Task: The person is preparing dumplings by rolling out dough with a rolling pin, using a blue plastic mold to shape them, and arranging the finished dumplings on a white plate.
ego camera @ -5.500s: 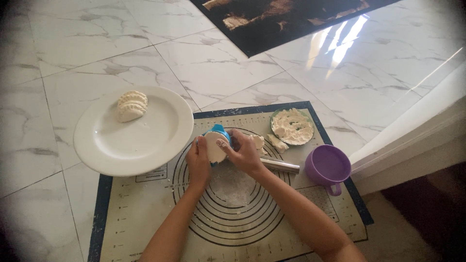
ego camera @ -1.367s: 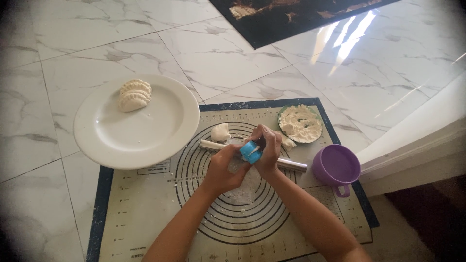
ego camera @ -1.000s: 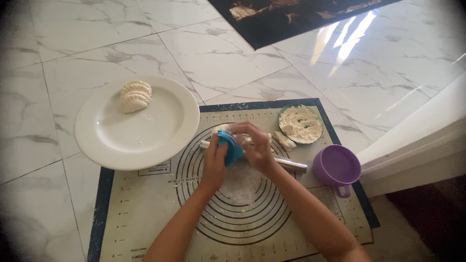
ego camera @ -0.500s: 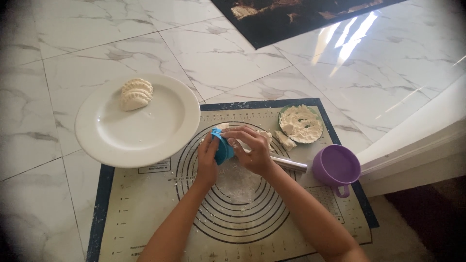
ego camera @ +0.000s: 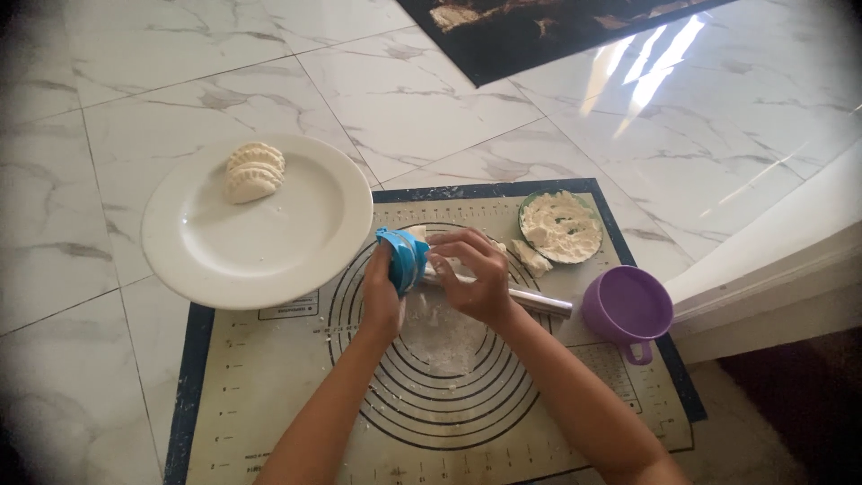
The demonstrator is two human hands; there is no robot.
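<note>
Blue dumpling press [ego camera: 401, 260]: seen from the head camera, folded shut and held upright over the far part of the silicone pastry mat [ego camera: 269, 377], just beside the rim of the white plate [ego camera: 269, 269].
Left hand [ego camera: 382, 301]: wrapped around the press from below, fingers closed on it.
Right hand [ego camera: 476, 274]: curled over the press's right side, fingertips pinching at a pale bit of dough at its edge; the dough inside the press is hidden.
Done so far: two crimped, half-moon dumplings [ego camera: 254, 171] are laid together at the far left of the plate, touching each other. This is judged an early stage, as most of the plate is bare.
In hand: one more dumpling appears to be shaped in the closed press; it has not yet been set on the plate.
Left to use: a small bowl of white filling [ego camera: 561, 226] is near the mat's far right corner, with a dough scrap [ego camera: 532, 258] just beside it.
Other things: a metal rolling pin [ego camera: 539, 301] lies under the right hand; a purple cup [ego camera: 627, 305] stands on the mat's right edge; flour is dusted over the mat's printed circles. All rests on a marble floor [ego camera: 404, 108].
</note>
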